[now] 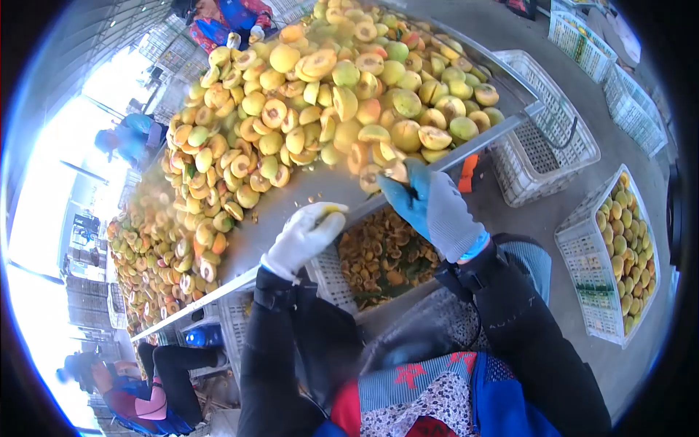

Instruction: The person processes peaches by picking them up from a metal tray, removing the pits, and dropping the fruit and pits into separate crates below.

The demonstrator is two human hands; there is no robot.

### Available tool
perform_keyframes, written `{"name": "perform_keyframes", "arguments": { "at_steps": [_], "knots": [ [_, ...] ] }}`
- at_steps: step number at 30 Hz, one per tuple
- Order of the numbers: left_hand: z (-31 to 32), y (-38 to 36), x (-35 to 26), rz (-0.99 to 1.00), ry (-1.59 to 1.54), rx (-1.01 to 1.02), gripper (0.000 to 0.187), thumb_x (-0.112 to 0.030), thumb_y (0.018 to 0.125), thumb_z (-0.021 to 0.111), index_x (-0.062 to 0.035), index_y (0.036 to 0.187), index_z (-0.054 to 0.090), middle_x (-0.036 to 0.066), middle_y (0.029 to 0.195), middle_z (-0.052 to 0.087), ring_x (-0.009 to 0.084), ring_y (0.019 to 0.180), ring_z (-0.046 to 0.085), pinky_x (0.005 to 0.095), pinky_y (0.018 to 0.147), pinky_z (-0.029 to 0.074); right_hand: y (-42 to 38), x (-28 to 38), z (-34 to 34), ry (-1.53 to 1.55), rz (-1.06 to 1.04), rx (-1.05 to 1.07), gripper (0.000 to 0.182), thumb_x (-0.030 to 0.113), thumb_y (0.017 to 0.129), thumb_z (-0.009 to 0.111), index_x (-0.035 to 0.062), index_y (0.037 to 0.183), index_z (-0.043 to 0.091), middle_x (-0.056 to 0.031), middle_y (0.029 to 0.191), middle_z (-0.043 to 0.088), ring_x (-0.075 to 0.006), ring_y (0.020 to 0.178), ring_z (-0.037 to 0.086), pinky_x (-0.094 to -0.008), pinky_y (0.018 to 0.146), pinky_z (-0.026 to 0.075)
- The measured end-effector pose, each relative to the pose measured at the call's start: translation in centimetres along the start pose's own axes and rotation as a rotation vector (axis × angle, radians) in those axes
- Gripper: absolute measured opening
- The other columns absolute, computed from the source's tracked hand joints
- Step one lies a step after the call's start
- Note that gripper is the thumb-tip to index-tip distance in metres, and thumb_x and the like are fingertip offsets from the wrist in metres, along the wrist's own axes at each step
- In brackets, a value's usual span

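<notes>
My left hand (309,234), in a white glove, is above the near edge of the metal table (291,197). Its fingers are curled, with a bit of yellow at the fingertips that is too small to name. My right hand (429,204), in a grey and blue glove, is closed around a piece of fruit (397,172) at the table edge; part of it is hidden by the fingers. Beyond both hands lies a large heap of halved and whole yellow-green fruit (291,109). Below them, a crate holds brown and orange fruit scraps (386,255).
An empty white crate (542,160) stands right of the table, with a crate of whole fruit (626,255) nearer. More crates (582,44) are at the upper right. Co-workers are at the far side (226,22), the left (131,138) and the lower left (138,393).
</notes>
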State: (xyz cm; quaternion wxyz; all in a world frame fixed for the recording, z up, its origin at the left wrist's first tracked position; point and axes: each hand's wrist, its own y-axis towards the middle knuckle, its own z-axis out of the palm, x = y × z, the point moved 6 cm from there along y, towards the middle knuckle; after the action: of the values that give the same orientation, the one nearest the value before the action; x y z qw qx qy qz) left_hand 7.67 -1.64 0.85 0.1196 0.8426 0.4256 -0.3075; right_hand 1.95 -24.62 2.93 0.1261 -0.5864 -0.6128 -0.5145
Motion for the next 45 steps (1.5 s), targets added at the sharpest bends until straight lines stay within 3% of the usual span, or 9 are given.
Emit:
{"name": "perform_keyframes", "arguments": {
  "at_steps": [3,6,11,17,32,36,39,43,45],
  "knots": [
    [-1.4,0.7,-1.9,-0.206,-0.765,0.043,0.037,-0.027,0.099,0.061,-0.0077,0.130,0.061,0.009,0.116,0.069,0.0148,0.107,0.064,0.0296,0.095,0.049,0.7,-0.8,-1.1,0.229,0.089,-0.096,0.025,0.024,0.092,0.071,0.0015,0.089,0.059,-0.0149,0.061,0.060,-0.0299,0.053,0.062,-0.0414,0.050,0.045],
    [-1.6,5.2,-0.8,0.028,-0.349,-0.246,0.039,-0.026,0.094,0.067,-0.0079,0.128,0.062,0.012,0.115,0.068,0.0162,0.097,0.064,0.0316,0.086,0.052,1.1,-1.2,-1.8,0.413,0.199,-0.130,0.016,0.015,0.094,0.069,-0.0003,0.095,0.063,-0.0080,0.063,0.061,-0.0120,0.055,0.056,-0.0330,0.052,0.045],
    [0.3,14.0,-5.4,0.497,0.202,-0.464,0.038,-0.028,0.086,0.071,-0.0066,0.117,0.064,0.014,0.111,0.065,0.0327,0.102,0.062,0.0407,0.090,0.050,1.3,-1.3,-1.5,0.547,0.258,-0.160,0.018,0.015,0.094,0.069,-0.0017,0.099,0.064,-0.0087,0.075,0.067,-0.0093,0.067,0.060,-0.0298,0.059,0.048],
    [1.4,14.0,-3.2,0.435,0.288,-0.321,0.034,-0.029,0.086,0.068,-0.0071,0.112,0.062,0.015,0.107,0.063,0.0351,0.105,0.059,0.0440,0.091,0.049,1.5,-1.2,-0.6,0.568,0.280,-0.112,0.019,0.016,0.095,0.068,-0.0014,0.099,0.063,-0.0070,0.075,0.068,-0.0081,0.068,0.061,-0.0293,0.060,0.049],
    [-1.9,3.6,4.2,-0.367,0.031,-0.060,0.042,-0.027,0.082,0.069,-0.0075,0.118,0.063,0.014,0.109,0.068,0.0260,0.104,0.067,0.0367,0.093,0.051,1.5,-0.3,0.5,0.605,0.230,-0.138,0.020,0.018,0.095,0.068,-0.0008,0.097,0.062,-0.0076,0.074,0.069,-0.0090,0.068,0.065,-0.0308,0.059,0.050],
    [-2.2,2.0,4.1,-0.100,0.263,-0.107,0.051,-0.028,0.077,0.076,-0.0085,0.123,0.064,0.015,0.105,0.069,0.0260,0.102,0.067,0.0342,0.091,0.052,1.7,-0.4,0.7,0.545,0.242,-0.093,0.021,0.020,0.095,0.068,0.0010,0.095,0.061,-0.0111,0.071,0.067,-0.0154,0.065,0.067,-0.0330,0.057,0.050],
    [-2.3,1.4,6.5,-0.210,0.089,-0.095,0.052,-0.025,0.078,0.077,-0.0075,0.125,0.063,0.012,0.110,0.068,0.0230,0.106,0.065,0.0328,0.095,0.051,1.5,0.0,1.7,0.417,0.148,-0.036,0.021,0.023,0.094,0.068,0.0032,0.094,0.061,-0.0149,0.071,0.066,-0.0276,0.064,0.068,-0.0378,0.056,0.050],
    [-2.2,0.3,8.4,-0.249,-1.283,-0.539,0.042,-0.030,0.093,0.067,-0.0022,0.123,0.062,0.007,0.113,0.068,0.0179,0.100,0.066,0.0290,0.084,0.055,-0.2,3.3,4.4,0.243,-0.044,0.058,0.027,0.033,0.095,0.065,0.0063,0.097,0.061,-0.0187,0.071,0.065,-0.0414,0.066,0.065,-0.0488,0.056,0.050],
    [-1.4,-0.1,6.9,-0.280,-1.468,-0.652,0.042,-0.039,0.100,0.057,-0.0035,0.122,0.061,0.007,0.110,0.068,0.0175,0.097,0.065,0.0279,0.078,0.056,-1.6,4.2,6.2,0.095,-0.026,0.230,0.031,0.036,0.095,0.062,0.0058,0.099,0.061,-0.0195,0.072,0.065,-0.0415,0.066,0.065,-0.0510,0.057,0.051]
  ]
}}
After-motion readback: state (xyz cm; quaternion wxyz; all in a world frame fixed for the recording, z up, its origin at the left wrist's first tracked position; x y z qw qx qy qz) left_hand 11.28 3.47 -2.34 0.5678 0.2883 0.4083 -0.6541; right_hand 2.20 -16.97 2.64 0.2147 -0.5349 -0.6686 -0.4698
